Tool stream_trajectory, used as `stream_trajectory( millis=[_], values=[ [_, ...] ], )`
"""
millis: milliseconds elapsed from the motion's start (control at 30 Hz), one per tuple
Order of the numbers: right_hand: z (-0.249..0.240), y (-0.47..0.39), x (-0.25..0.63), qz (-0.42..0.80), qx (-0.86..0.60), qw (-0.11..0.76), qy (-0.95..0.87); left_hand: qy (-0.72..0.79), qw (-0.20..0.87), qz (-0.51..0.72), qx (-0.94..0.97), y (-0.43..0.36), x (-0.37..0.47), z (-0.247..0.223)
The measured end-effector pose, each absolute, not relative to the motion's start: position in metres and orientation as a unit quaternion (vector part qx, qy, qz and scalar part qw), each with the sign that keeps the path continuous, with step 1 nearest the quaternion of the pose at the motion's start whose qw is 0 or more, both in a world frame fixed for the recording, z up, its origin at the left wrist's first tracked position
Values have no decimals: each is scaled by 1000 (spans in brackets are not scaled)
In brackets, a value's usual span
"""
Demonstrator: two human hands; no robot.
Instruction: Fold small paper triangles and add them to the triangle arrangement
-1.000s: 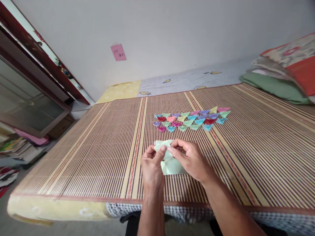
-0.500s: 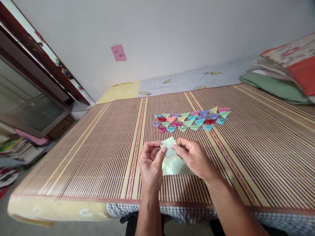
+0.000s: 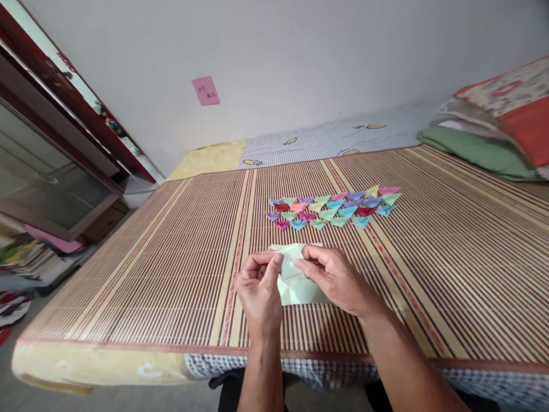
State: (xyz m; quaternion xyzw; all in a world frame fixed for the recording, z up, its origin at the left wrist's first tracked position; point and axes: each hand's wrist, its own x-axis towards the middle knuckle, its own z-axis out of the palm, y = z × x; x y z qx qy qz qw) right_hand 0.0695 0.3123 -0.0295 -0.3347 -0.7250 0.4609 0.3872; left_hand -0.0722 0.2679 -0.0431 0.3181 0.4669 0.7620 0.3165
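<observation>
Between my two hands is a small folded piece of pale green paper [image 3: 292,264]. My left hand [image 3: 260,283] pinches its left edge between thumb and fingers. On its right side, my right hand [image 3: 332,274] grips it the same way. Beneath it, a larger pale green sheet [image 3: 303,292] with creases lies on the striped mat [image 3: 171,274]; my right hand hides part of it. Beyond my hands, several rows of small folded paper boats [image 3: 328,213] in many colours stand close together on the mat.
The mat covers a bed with a yellow and checked sheet [image 3: 295,143]. Folded bedding and a pillow [image 3: 493,143] are piled at the far right. A pink note [image 3: 206,90] is stuck on the wall. To the left stand a glass-doored cabinet [image 3: 47,166] and stacked magazines [image 3: 32,257].
The held paper has turned and now looks wider, its top edge flatter. My left hand has shifted slightly to the left. The boats have not moved.
</observation>
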Motion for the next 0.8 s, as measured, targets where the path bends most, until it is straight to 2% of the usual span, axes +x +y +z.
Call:
stream_trajectory(
  millis=[267, 467, 667, 800],
  values=[
    [-28, 312, 69, 466, -336, 398, -715, 447, 383, 766, 258, 269, -73, -45],
    [-31, 308, 65, 511, -327, 380, -698, 449, 356, 780, 251, 270, -75, -43],
    [-30, 308, 67, 487, -325, 371, -721, 422, 506, 710, 249, 271, -77, -41],
    [-29, 311, 71, 489, -328, 388, -709, 405, 510, 728, 214, 272, -76, -41]
  ],
)
